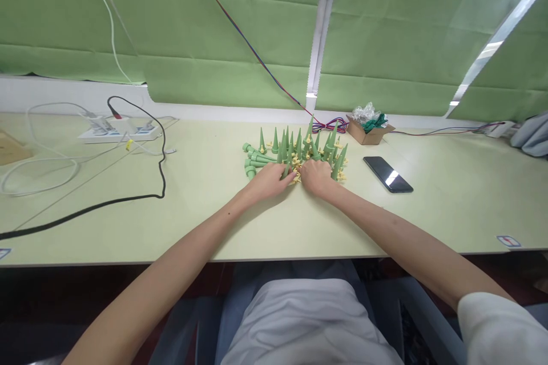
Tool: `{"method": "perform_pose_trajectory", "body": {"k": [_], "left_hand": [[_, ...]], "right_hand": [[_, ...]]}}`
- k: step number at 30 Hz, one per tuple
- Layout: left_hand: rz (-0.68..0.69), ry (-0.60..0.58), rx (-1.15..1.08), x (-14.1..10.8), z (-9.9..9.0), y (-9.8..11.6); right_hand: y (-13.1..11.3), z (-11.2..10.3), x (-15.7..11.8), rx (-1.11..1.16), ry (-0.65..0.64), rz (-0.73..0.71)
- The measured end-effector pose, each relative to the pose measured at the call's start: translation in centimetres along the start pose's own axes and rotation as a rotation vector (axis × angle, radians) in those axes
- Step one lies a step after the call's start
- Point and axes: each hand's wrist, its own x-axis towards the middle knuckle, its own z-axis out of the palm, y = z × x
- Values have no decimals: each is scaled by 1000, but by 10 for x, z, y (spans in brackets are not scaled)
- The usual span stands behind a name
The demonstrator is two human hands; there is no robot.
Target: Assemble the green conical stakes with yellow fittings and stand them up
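The grip of each hand is bent inward over the pile: the left hand has its fingers and thumb at an upright green cone, though whether they pinch it I cannot tell, and the right hand is curled knuckles-up just beside it, with whatever it may hold hidden. Behind them hangs the broad green blind, and below it runs the pale bench. On the bench, in front of the person, the green cones sit in a close cluster, most of them standing point-up, with several lying on their sides at the left edge. Left of them are a black cable and a white power strip; to the right, a small open cardboard box and a dark phone lying flat. Smallest are the yellow pieces, scattered among the cones' bases and near the fingertips. The step in hand looks like close two-handed fingerwork on these little parts; the next move would call for a light, exact touch, keeping wrists low so neighbouring cones stay upright.
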Motion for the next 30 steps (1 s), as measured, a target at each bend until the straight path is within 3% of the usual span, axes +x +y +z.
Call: {"method": "perform_pose_trajectory", "body": {"k": [10, 30], "left_hand": [[-4, 0, -9, 1, 1, -1], [0, -2, 1, 1, 2, -2]], "right_hand": [[2, 1, 3, 28, 10, 77], [3, -1, 4, -10, -11, 62]]}}
